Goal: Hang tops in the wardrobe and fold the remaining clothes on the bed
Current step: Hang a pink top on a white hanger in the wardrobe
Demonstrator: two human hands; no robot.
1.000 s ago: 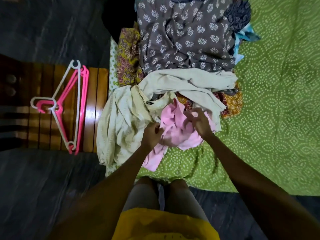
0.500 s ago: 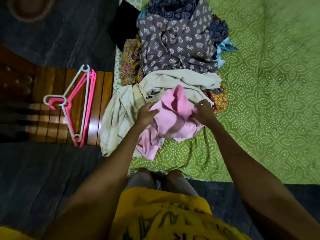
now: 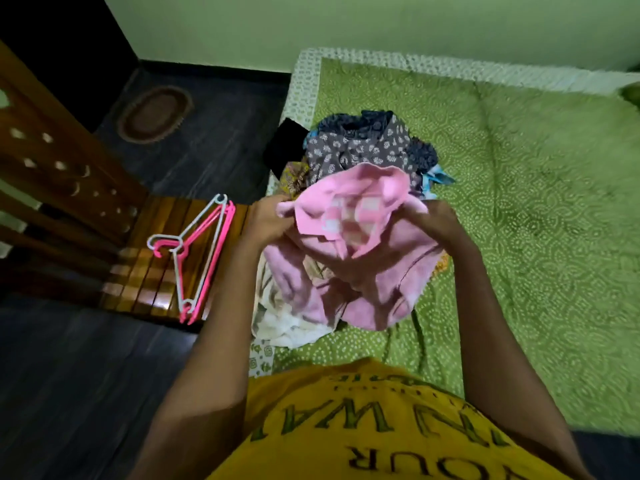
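Green bedspread (image 3: 519, 202) carried a clothes pile (image 3: 363, 147) near its left edge. Left hand (image 3: 266, 220) and right hand (image 3: 431, 221) both had fingers clamped on pink top (image 3: 356, 216), held bunched above pile. Hangers (image 3: 204, 244) lay on wooden bench (image 3: 152, 271) beside bed.

Dim indoor light, green-tinted on far wall (image 3: 346, 26). Floor (image 3: 86, 375) at left very dark, detail lost. Glare streaks on wooden bench (image 3: 152, 271). Soft shadow under pink garment (image 3: 363, 237). Near edges smeared by motion blur; wide-angle bending at frame borders; overall focus soft
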